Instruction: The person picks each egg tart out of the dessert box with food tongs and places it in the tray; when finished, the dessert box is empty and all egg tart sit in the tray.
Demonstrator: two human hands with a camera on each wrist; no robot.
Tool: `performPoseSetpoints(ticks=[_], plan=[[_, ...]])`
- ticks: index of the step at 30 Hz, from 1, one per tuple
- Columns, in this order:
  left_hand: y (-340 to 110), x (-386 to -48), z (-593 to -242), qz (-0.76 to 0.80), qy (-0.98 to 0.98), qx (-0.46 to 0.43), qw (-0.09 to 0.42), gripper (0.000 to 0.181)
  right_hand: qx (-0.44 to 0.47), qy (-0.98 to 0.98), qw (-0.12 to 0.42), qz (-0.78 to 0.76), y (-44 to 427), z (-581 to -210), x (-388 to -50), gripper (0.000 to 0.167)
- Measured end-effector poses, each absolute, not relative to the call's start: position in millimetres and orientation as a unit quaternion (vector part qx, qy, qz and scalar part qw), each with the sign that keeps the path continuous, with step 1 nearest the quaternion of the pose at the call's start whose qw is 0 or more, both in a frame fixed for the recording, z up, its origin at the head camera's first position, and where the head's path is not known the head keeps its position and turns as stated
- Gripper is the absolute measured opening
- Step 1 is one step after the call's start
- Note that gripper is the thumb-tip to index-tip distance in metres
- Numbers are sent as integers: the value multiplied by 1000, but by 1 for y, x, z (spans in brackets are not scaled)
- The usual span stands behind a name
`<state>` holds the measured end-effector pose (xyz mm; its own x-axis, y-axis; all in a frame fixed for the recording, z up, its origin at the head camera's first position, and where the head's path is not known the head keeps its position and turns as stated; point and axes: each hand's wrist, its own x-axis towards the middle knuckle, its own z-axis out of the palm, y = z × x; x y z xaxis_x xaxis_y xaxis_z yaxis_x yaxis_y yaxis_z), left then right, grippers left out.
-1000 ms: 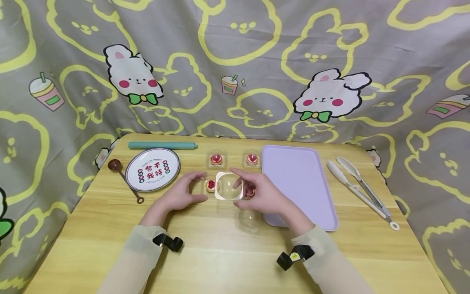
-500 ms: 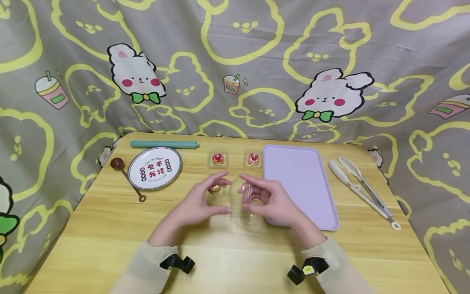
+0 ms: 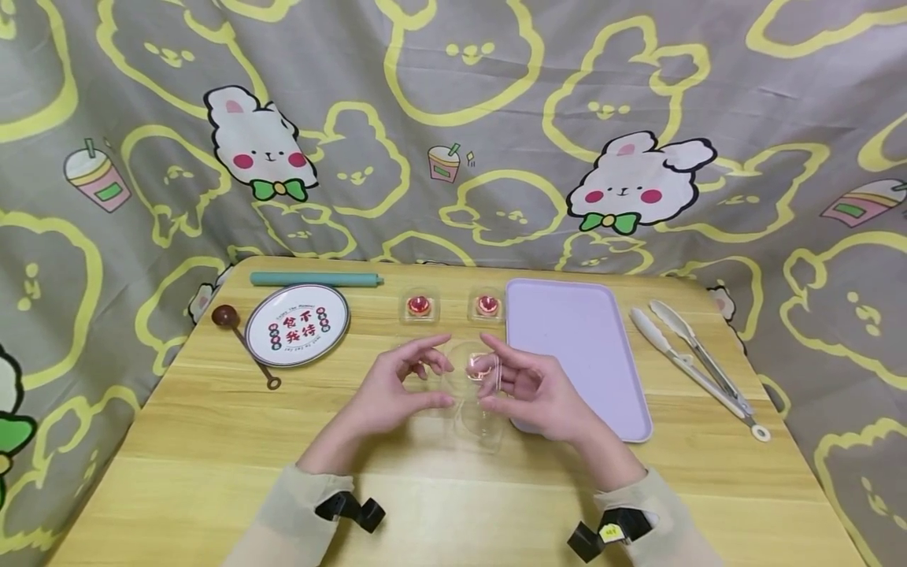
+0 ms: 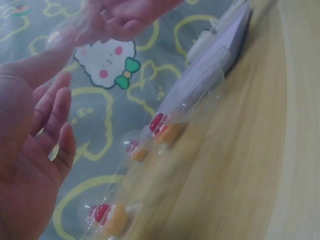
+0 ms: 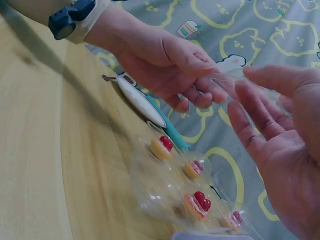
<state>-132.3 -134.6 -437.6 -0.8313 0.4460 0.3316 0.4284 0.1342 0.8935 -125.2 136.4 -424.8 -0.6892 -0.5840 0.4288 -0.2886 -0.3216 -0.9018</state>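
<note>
Raised over the table, a clear domed plastic lid is held by its edges between both hands. The left hand grips its left side with thumb and fingertips; in the right wrist view that hand pinches the rim. The right hand grips the opposite side with thumb and fingers. Beneath, a red-topped tart shows through the plastic. A second clear domed piece lies on the table near the right hand. Another tart, hidden behind the left hand in the head view, shows in the right wrist view.
Two boxed tarts stand farther back. At the left lie a plate, a brown ladle and a teal rolling pin. At the right are a lilac tray and tongs.
Both hands have moved slightly right and toward the person with the lid, which has turned from its bright, square-on face. The left hand has closed in from beside a tart to the lid's edge.
</note>
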Motion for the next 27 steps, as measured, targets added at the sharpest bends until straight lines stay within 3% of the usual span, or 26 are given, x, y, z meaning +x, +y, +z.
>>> performPoseSetpoints(ticks=[10,14,18,24,27], plan=[[-129,-130,-435,576,754,315,13,81,-365,644,86,-667,146,-428,-123,93],[-129,-130,-435,545,769,334,0,71,-353,666,70,-653,146,-429,-122,92],[-130,-130,-437,523,777,349,-26,54,-348,686,50,-637,144,-431,-123,76],[-132,-130,-439,514,784,342,-69,30,-323,707,43,-628,143,-429,-122,36],[-132,-130,-439,513,788,330,-83,25,-316,724,36,-612,142,-429,-122,29]])
